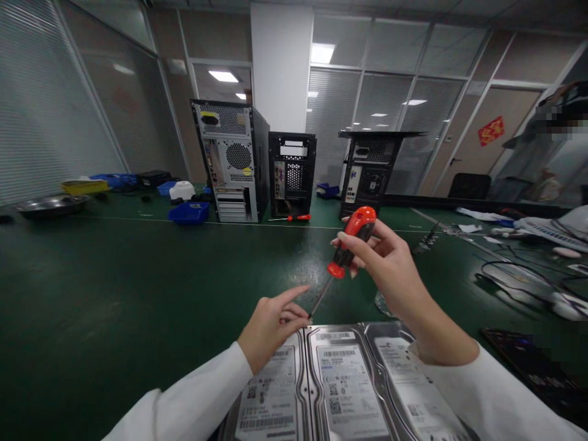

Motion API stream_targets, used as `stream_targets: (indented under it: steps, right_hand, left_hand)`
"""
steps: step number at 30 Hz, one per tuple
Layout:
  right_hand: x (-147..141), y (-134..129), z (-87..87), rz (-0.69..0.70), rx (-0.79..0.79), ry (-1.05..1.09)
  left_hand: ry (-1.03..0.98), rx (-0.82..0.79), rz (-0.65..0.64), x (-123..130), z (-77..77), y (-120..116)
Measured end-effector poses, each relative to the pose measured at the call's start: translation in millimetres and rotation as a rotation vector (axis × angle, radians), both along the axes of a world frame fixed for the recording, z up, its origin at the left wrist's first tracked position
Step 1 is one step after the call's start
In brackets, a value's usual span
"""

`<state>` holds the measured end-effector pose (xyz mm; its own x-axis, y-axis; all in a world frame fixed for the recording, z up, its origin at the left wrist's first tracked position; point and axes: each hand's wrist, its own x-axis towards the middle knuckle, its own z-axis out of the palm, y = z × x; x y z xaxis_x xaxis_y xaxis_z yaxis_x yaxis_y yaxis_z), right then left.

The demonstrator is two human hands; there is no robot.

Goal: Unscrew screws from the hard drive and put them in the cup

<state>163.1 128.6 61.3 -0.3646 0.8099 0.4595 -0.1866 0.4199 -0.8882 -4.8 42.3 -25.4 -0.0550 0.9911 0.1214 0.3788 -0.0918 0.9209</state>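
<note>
My right hand (386, 260) grips the red and black handle of a screwdriver (357, 236), held tilted with its shaft pointing down and left. My left hand (278, 318) is closed at the screwdriver's tip, thumb and fingers pinched together, index finger stretched out above. Whatever is in the pinch is too small to make out. Just below the tip, three hard drives lie side by side, labels up: the left one (271, 398) partly under my left hand, the middle one (349, 392) in full view, the right one (408, 383) partly covered by my right forearm.
Three computer cases, a tall one (234, 162), a narrow one (293, 174) and a right one (370, 174), stand at the back. Another screwdriver (298, 218) lies before them. Blue tray (188, 213) and metal bowl (52, 205) are left; cables (519, 272) and a phone-like black device (528, 361) right.
</note>
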Motion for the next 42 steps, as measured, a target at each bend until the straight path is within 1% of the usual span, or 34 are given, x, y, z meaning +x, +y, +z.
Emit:
stream_targets:
  steps: [6,9,12,15,23,27,32,37,42]
  right_hand:
    - [8,3,5.6,-0.016,0.000,0.004]
    - [7,3,5.3,-0.007,0.002,-0.003]
    - [8,3,5.5,-0.005,0.001,0.008]
    - [9,3,5.8,0.005,0.002,0.021]
    - [6,4,4.8,0.007,0.030,0.045]
    - [6,4,4.9,0.016,0.033,0.039]
    - [4,2,4.4,0.025,0.038,0.041]
    - [5,1,3.7,0.023,0.043,0.079]
    - [6,2,2.8,0.078,0.019,0.088]
  left_hand:
    - [0.065,-0.021,-0.012,3,-3.2,2]
    - [0.133,0.047,-0.018,3,-3.3,3]
    - [0.170,0.130,0.019,2,-2.7,4]
    - [0.135,0.130,0.050,1,-2.7,4]
    - [-0.113,0.005,0.070,-2,-12.0,7]
    - [-0.192,-0.034,0.108,-6,-11.5,11]
    - [-0.212,-0.046,0.117,-6,-5.7,12]
    - [-0.117,0.002,0.066,1,-1.2,4]
    - [-0.075,0.028,0.042,3,0.3,-1]
